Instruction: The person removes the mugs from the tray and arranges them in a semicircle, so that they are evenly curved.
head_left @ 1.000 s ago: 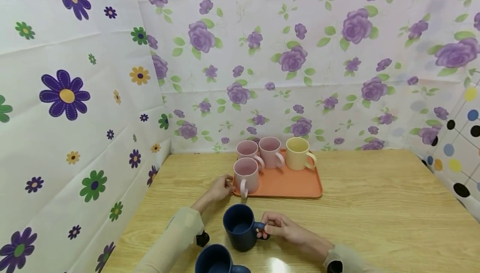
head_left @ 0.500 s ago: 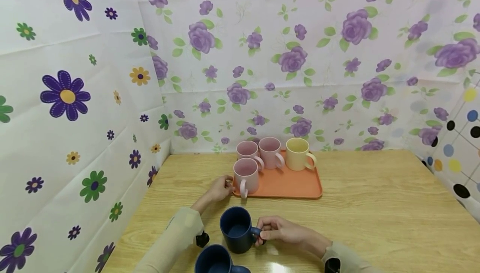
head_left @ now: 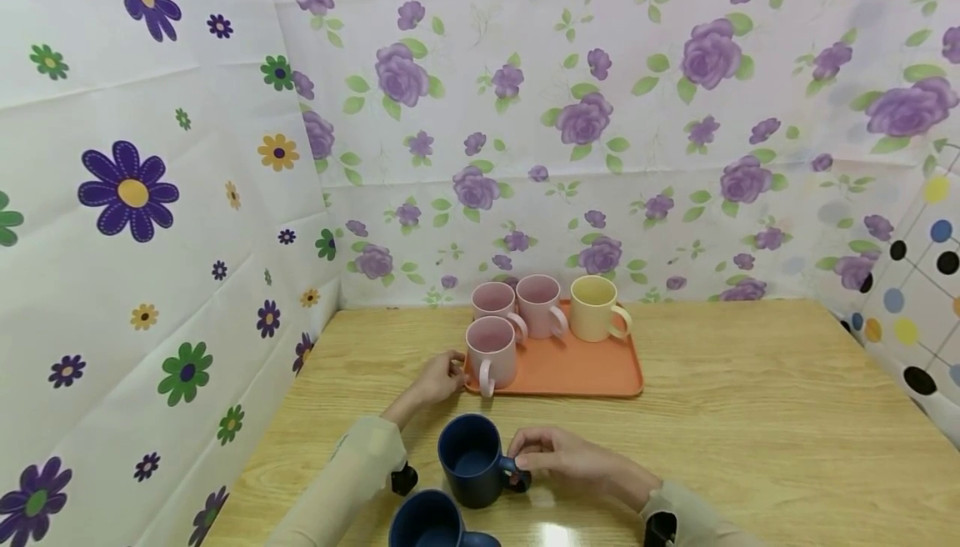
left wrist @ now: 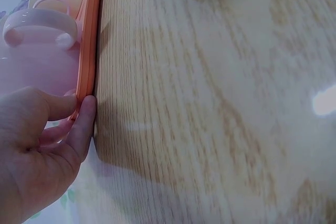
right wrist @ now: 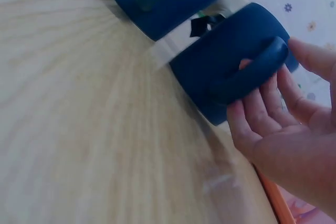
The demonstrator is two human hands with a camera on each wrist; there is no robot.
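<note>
Behind everything, a flowered cloth [head_left: 660,197], widest of all. Before it, a wooden table [head_left: 750,430]. Toward the table's back, an orange tray [head_left: 577,368], in the same spot as a second ago. Aboard it, upright and equally unmoved, a front pink mug [head_left: 491,348], a left rear pink mug [head_left: 493,301], a middle pink mug [head_left: 537,307] and, near the far right corner, a yellow mug [head_left: 592,313]. On the wood ahead of the tray, also upright, a near blue mug [head_left: 427,522] and, just beyond but apart, a far blue mug [head_left: 471,464]. Now stands slightly closer to its blue neighbour than a second ago, with hardly any shift in the last half second.

Pinches the tray's near left corner with the left hand [head_left: 441,378], fingertips closed on the edge, as before. Has the right hand [head_left: 562,455] at the far blue mug's handle [right wrist: 254,74], fingers [right wrist: 258,111] looser than half a second ago. Impossible to say how much hold, if any. Suggests, as a judgement, a mug settled rather than in travel, with the tray steadied.
</note>
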